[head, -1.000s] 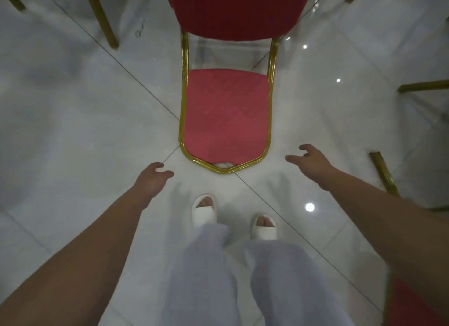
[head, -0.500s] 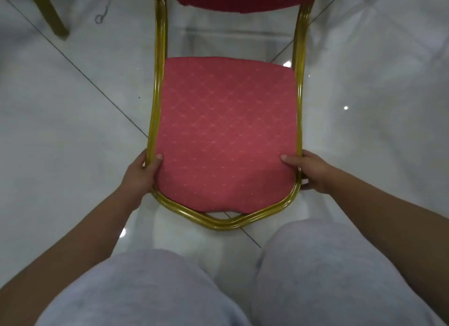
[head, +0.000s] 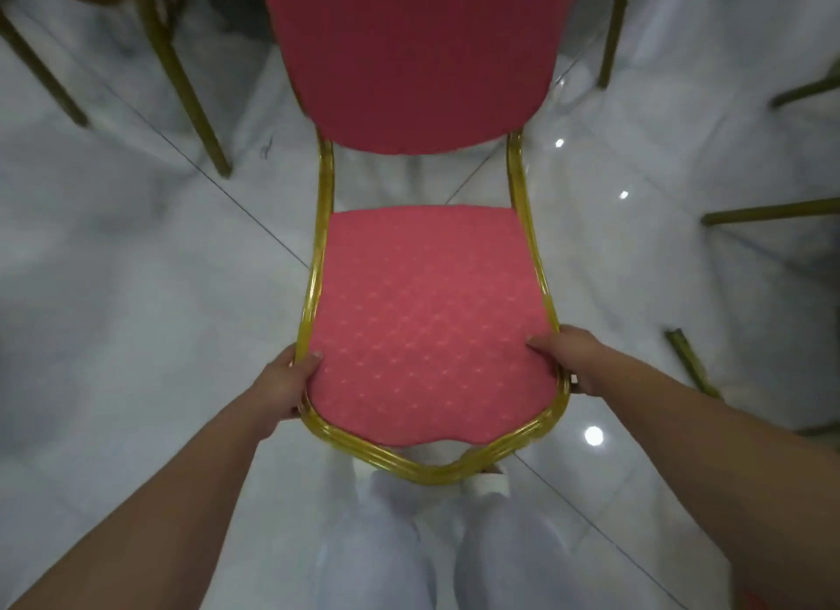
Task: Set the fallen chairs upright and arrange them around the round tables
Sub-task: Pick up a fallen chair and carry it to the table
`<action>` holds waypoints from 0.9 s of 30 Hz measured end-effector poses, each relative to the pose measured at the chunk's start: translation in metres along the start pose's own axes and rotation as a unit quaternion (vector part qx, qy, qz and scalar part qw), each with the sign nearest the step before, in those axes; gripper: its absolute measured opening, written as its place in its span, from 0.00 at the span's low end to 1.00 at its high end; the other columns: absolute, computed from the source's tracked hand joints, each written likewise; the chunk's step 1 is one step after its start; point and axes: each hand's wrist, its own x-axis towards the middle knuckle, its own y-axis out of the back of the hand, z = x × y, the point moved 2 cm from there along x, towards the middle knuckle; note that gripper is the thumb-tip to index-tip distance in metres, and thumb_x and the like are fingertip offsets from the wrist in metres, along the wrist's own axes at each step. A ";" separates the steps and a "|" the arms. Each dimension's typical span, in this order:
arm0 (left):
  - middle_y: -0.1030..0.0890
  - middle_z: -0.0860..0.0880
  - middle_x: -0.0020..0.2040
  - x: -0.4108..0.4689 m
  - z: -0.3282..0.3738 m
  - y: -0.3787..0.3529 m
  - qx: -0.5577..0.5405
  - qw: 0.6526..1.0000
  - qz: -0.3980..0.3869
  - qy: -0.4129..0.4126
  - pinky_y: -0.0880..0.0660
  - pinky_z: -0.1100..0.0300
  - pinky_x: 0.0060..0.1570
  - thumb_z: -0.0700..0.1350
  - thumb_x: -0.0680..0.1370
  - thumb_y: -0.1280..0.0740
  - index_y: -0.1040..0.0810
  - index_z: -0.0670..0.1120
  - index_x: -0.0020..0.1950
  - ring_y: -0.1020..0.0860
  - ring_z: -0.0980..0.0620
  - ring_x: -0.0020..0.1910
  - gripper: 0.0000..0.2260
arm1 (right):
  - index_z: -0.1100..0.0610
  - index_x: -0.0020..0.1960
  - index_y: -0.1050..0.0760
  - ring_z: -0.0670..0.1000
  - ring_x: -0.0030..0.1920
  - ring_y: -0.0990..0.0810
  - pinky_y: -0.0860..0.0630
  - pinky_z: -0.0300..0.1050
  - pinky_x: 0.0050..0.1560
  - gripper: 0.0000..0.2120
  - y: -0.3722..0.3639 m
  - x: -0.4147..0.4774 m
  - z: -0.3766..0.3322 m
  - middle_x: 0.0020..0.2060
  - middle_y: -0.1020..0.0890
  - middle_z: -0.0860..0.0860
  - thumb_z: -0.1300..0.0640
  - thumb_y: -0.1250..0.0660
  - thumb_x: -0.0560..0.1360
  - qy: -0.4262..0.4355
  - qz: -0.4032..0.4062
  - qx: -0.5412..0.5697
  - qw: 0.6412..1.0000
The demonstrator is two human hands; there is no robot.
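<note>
Both hands grip the red banquet chair (head: 427,337). The left hand (head: 284,389) and right hand (head: 575,364) clamp opposite sides of its gold frame.

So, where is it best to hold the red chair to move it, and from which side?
Grip the chair by the gold frame at both front corners of the seat, coming from the front. The rail is bare there and narrow enough to wrap. The left hand and right hand already hold it so, thumbs on the cushion, fingers under. The backrest probably offers no such rail.
</note>
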 end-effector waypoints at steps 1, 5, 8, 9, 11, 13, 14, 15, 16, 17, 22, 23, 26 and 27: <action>0.18 0.48 0.57 -0.032 0.008 0.004 0.003 1.000 -0.009 0.014 0.20 0.50 0.43 0.57 0.81 0.37 0.29 0.56 0.68 0.18 0.45 0.51 0.16 | 0.56 0.64 0.28 0.50 0.38 0.22 0.28 0.39 0.24 0.19 0.013 -0.032 -0.004 0.42 0.21 0.50 0.54 0.28 0.76 -0.002 -0.002 -0.013 1.000; 0.17 0.45 0.56 -0.154 0.044 0.013 -0.001 0.997 -0.053 0.058 0.19 0.47 0.44 0.54 0.82 0.39 0.28 0.49 0.68 0.18 0.42 0.51 0.17 | 0.50 0.70 0.37 0.51 0.43 0.23 0.28 0.43 0.33 0.26 0.068 -0.140 -0.016 0.52 0.23 0.52 0.54 0.30 0.76 0.023 -0.023 -0.072 0.997; 0.17 0.43 0.54 -0.225 0.066 0.024 0.000 0.998 -0.052 0.047 0.18 0.50 0.41 0.53 0.82 0.38 0.27 0.47 0.69 0.16 0.43 0.48 0.17 | 0.51 0.67 0.31 0.52 0.46 0.22 0.28 0.44 0.36 0.23 0.101 -0.194 -0.029 0.51 0.21 0.52 0.56 0.29 0.75 0.032 -0.041 -0.071 0.996; 0.17 0.43 0.55 -0.243 0.073 0.025 -0.006 0.998 -0.049 0.038 0.17 0.49 0.42 0.52 0.82 0.38 0.28 0.48 0.69 0.16 0.42 0.48 0.17 | 0.52 0.66 0.29 0.53 0.46 0.22 0.28 0.44 0.37 0.21 0.111 -0.208 -0.035 0.50 0.20 0.52 0.56 0.28 0.75 0.039 -0.044 -0.073 0.996; 0.17 0.43 0.54 -0.270 0.087 0.028 -0.026 0.999 -0.038 0.022 0.18 0.49 0.41 0.51 0.83 0.38 0.28 0.49 0.68 0.16 0.43 0.47 0.15 | 0.54 0.62 0.26 0.53 0.46 0.21 0.27 0.43 0.38 0.18 0.127 -0.231 -0.050 0.49 0.19 0.53 0.56 0.28 0.74 0.058 -0.041 -0.080 0.994; 0.16 0.44 0.51 -0.292 0.105 0.031 -0.055 0.998 -0.025 0.011 0.18 0.52 0.37 0.49 0.83 0.38 0.29 0.51 0.67 0.15 0.46 0.41 0.12 | 0.55 0.60 0.25 0.53 0.44 0.21 0.27 0.43 0.39 0.15 0.142 -0.251 -0.067 0.49 0.19 0.54 0.56 0.28 0.74 0.075 -0.023 -0.071 0.994; 0.16 0.44 0.51 -0.301 0.113 0.032 -0.071 0.997 -0.017 0.006 0.19 0.53 0.36 0.48 0.83 0.38 0.30 0.53 0.66 0.16 0.47 0.41 0.12 | 0.56 0.59 0.25 0.53 0.43 0.22 0.27 0.43 0.38 0.15 0.149 -0.261 -0.076 0.48 0.20 0.54 0.55 0.28 0.75 0.085 -0.012 -0.061 0.994; 0.16 0.45 0.50 -0.309 0.123 0.034 -0.089 0.996 -0.011 -0.005 0.19 0.53 0.36 0.47 0.83 0.38 0.32 0.56 0.66 0.16 0.47 0.41 0.12 | 0.55 0.59 0.27 0.54 0.43 0.22 0.26 0.43 0.37 0.14 0.155 -0.271 -0.087 0.48 0.21 0.54 0.55 0.29 0.75 0.098 0.000 -0.047 0.994; 0.16 0.46 0.50 -0.317 0.133 0.036 -0.110 0.994 -0.009 -0.017 0.20 0.53 0.37 0.47 0.82 0.37 0.32 0.58 0.66 0.17 0.47 0.42 0.13 | 0.52 0.59 0.30 0.54 0.42 0.22 0.25 0.45 0.37 0.15 0.160 -0.281 -0.097 0.48 0.22 0.54 0.55 0.29 0.76 0.117 0.012 -0.029 0.993; 0.17 0.45 0.49 -0.323 0.144 0.039 -0.132 0.991 -0.005 -0.030 0.20 0.53 0.38 0.46 0.82 0.37 0.31 0.57 0.65 0.17 0.47 0.43 0.13 | 0.50 0.60 0.32 0.55 0.42 0.22 0.23 0.47 0.37 0.16 0.163 -0.290 -0.107 0.48 0.22 0.54 0.56 0.30 0.76 0.137 0.022 -0.009 0.990; 0.22 0.47 0.56 -0.337 0.210 0.054 -0.151 0.981 0.033 -0.116 0.20 0.51 0.44 0.52 0.81 0.37 0.22 0.54 0.60 0.22 0.46 0.54 0.09 | 0.52 0.41 0.21 0.53 0.41 0.24 0.26 0.47 0.42 0.09 0.157 -0.330 -0.174 0.39 0.21 0.52 0.53 0.37 0.77 0.296 0.122 -0.076 0.944; 0.24 0.49 0.58 -0.338 0.223 0.060 -0.144 0.980 0.041 -0.130 0.21 0.50 0.47 0.55 0.80 0.37 0.23 0.56 0.58 0.24 0.46 0.55 0.09 | 0.52 0.36 0.22 0.54 0.40 0.23 0.29 0.46 0.39 0.12 0.153 -0.340 -0.189 0.36 0.22 0.52 0.53 0.38 0.77 0.321 0.136 -0.091 0.933; 0.29 0.50 0.61 -0.335 0.263 0.082 -0.143 0.975 0.047 -0.164 0.22 0.44 0.54 0.61 0.79 0.39 0.25 0.57 0.59 0.28 0.46 0.58 0.13 | 0.54 0.35 0.23 0.55 0.40 0.23 0.29 0.47 0.39 0.17 0.147 -0.361 -0.235 0.35 0.22 0.52 0.48 0.41 0.77 0.366 0.194 -0.145 0.899; 0.31 0.51 0.63 -0.333 0.276 0.090 -0.138 0.974 0.042 -0.176 0.23 0.43 0.56 0.63 0.79 0.40 0.27 0.57 0.63 0.29 0.45 0.61 0.16 | 0.53 0.37 0.24 0.55 0.42 0.23 0.27 0.49 0.43 0.17 0.144 -0.366 -0.250 0.36 0.21 0.52 0.46 0.42 0.78 0.377 0.209 -0.169 0.886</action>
